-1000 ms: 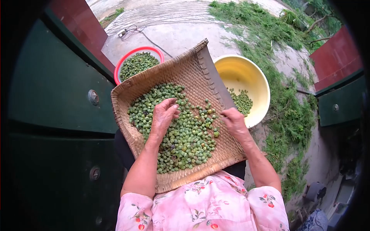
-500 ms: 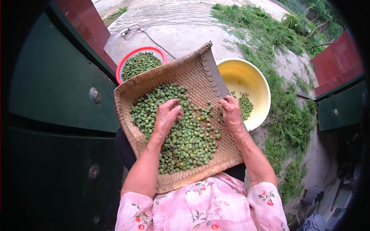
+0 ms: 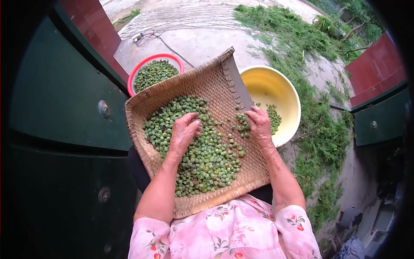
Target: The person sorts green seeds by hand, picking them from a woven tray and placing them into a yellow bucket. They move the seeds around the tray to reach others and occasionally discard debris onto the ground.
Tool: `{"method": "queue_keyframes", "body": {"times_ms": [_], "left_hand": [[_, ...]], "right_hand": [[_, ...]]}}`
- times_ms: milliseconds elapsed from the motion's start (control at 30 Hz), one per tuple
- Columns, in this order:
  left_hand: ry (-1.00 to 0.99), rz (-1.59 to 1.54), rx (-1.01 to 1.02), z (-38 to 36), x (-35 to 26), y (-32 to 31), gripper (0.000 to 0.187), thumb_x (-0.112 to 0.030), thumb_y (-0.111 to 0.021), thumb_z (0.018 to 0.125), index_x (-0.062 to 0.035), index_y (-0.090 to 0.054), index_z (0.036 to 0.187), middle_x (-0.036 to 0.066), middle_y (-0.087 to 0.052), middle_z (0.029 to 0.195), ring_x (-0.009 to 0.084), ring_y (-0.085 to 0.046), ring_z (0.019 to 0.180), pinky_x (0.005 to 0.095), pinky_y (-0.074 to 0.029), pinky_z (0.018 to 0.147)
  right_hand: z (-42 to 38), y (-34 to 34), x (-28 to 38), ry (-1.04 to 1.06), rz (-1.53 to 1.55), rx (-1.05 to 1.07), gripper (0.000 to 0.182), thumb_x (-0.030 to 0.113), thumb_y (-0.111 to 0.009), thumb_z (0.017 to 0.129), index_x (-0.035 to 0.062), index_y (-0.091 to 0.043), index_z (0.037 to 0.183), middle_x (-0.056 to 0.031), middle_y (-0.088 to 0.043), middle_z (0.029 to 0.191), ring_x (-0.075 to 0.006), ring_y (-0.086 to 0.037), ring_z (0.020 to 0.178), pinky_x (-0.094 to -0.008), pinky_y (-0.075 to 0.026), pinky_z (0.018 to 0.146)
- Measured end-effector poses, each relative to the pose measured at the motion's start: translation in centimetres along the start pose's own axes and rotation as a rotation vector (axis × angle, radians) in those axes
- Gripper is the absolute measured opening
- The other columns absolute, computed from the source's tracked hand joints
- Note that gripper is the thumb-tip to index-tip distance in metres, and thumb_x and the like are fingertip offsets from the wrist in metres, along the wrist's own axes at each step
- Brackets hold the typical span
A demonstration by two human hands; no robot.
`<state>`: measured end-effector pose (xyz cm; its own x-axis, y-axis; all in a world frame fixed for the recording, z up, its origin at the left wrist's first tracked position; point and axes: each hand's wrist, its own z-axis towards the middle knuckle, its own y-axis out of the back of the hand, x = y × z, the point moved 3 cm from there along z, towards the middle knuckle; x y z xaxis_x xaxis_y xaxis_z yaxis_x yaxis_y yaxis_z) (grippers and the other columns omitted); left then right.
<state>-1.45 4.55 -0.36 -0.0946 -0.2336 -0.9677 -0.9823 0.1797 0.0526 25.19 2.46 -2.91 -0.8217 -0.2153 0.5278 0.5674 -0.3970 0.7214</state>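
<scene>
A woven basket tray (image 3: 255, 162) rests tilted across the lap, with a broad heap of small green pods (image 3: 207, 159) on it. My left hand (image 3: 185, 131) hovers over or touches the middle of the heap, its fingers bent; its fingertips are partly hidden and what they hold, if anything, is too small to tell. Near the tray's right edge, my right hand (image 3: 259, 123) has curled fingers beside a small cluster of pods (image 3: 242, 125). Whether a pod is between those fingers cannot be made out.
Behind the tray stands a red-rimmed basin (image 3: 181, 64) full of green pods. A yellow basin (image 3: 291, 97) at the right holds some pods. Cut green foliage (image 3: 323, 142) lies on the ground. Dark green doors (image 3: 64, 95) flank the left, and a cable (image 3: 172, 48) lies ahead.
Several pods near my right hand now sit closer together by the tray's right edge. My hands have shifted only slightly, and the whole view has moved a little.
</scene>
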Motion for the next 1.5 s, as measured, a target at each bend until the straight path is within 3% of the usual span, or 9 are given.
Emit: {"method": "queue_keyframes", "body": {"times_ms": [167,300,567,767,867,967,1167,1267,1500], "left_hand": [[-0.005,-0.003,-0.003,0.1,0.2,0.0,0.034,-0.010,-0.058,0.089,0.0061,-0.054,0.119,0.009,-0.064,0.093,0.0118,-0.061,0.073,0.0238,-0.053,0.061],[-0.007,0.000,0.003,0.1,0.3,0.0,0.034,-0.009,-0.058,0.089,0.0060,-0.054,0.119,0.010,-0.064,0.093,0.0117,-0.061,0.074,0.0236,-0.053,0.061],[-0.005,-0.030,0.008,0.1,0.3,0.1,0.032,-0.008,-0.056,0.089,0.0054,-0.054,0.118,0.010,-0.064,0.094,0.0115,-0.061,0.073,0.0228,-0.053,0.060],[-0.001,-0.012,0.004,0.2,0.3,0.1,0.032,-0.008,-0.057,0.089,0.0060,-0.054,0.119,0.010,-0.064,0.094,0.0115,-0.062,0.073,0.0226,-0.053,0.060],[0.005,-0.010,0.006,0.1,0.4,0.1,0.033,-0.008,-0.057,0.089,0.0061,-0.054,0.119,0.010,-0.064,0.094,0.0117,-0.062,0.073,0.0228,-0.053,0.060],[-0.005,-0.018,0.003,0.2,0.4,0.2,0.033,-0.007,-0.057,0.089,0.0063,-0.053,0.118,0.010,-0.064,0.094,0.0118,-0.062,0.074,0.0231,-0.053,0.061],[0.001,-0.023,0.007,0.2,0.4,0.1,0.033,-0.006,-0.057,0.089,0.0063,-0.053,0.119,0.011,-0.064,0.096,0.0123,-0.062,0.074,0.0231,-0.053,0.061],[-0.005,-0.036,0.007,0.2,0.5,0.1,0.033,-0.006,-0.057,0.089,0.0064,-0.053,0.119,0.012,-0.064,0.096,0.0126,-0.062,0.074,0.0233,-0.053,0.061],[-0.073,-0.013,-0.008,0.1,0.5,-0.3,0.032,-0.008,-0.059,0.088,0.0049,-0.056,0.117,0.007,-0.065,0.091,0.0107,-0.062,0.073,0.0224,-0.052,0.059]], "right_hand": [[-0.9,0.7,0.2,-0.026,0.015,0.068,0.014,0.005,-0.067,0.072,0.0071,-0.068,0.087,-0.0077,-0.061,0.082,-0.0259,-0.056,0.087,-0.0362,-0.044,0.077],[-1.3,-0.6,1.2,-0.033,-0.050,0.040,0.008,0.007,-0.066,0.072,0.0075,-0.066,0.080,-0.0079,-0.053,0.078,-0.0264,-0.051,0.081,-0.0375,-0.042,0.074],[0.3,-3.9,3.4,-0.020,-0.423,0.115,0.011,0.017,-0.068,0.070,0.0083,-0.062,0.071,-0.0069,-0.051,0.083,-0.0263,-0.049,0.088,-0.0399,-0.039,0.077],[0.5,-4.1,2.7,-0.080,-0.339,0.151,0.016,0.015,-0.071,0.068,0.0089,-0.064,0.081,-0.0067,-0.051,0.086,-0.0259,-0.048,0.089,-0.0394,-0.037,0.079],[0.8,-4.2,3.1,-0.031,-0.355,0.127,0.010,0.013,-0.065,0.068,0.0088,-0.063,0.076,-0.0076,-0.052,0.088,-0.0268,-0.049,0.089,-0.0407,-0.038,0.078],[1.1,-3.8,2.4,-0.062,-0.242,-0.054,0.009,0.012,-0.063,0.070,0.0086,-0.062,0.078,-0.0072,-0.053,0.088,-0.0268,-0.049,0.090,-0.0410,-0.039,0.079],[1.9,-4.1,3.3,0.239,-0.318,-0.080,0.011,0.007,-0.055,0.076,0.0090,-0.063,0.084,-0.0073,-0.053,0.090,-0.0259,-0.050,0.091,-0.0401,-0.040,0.079],[2.5,-5.1,2.8,0.131,-0.355,0.139,0.013,0.007,-0.054,0.078,0.0083,-0.063,0.086,-0.0084,-0.055,0.091,-0.0267,-0.051,0.092,-0.0388,-0.041,0.078],[2.5,-3.8,2.7,-0.047,-0.069,-0.046,0.012,0.004,-0.059,0.077,0.0059,-0.062,0.089,-0.0109,-0.056,0.091,-0.0296,-0.052,0.089,-0.0387,-0.043,0.080]]}}
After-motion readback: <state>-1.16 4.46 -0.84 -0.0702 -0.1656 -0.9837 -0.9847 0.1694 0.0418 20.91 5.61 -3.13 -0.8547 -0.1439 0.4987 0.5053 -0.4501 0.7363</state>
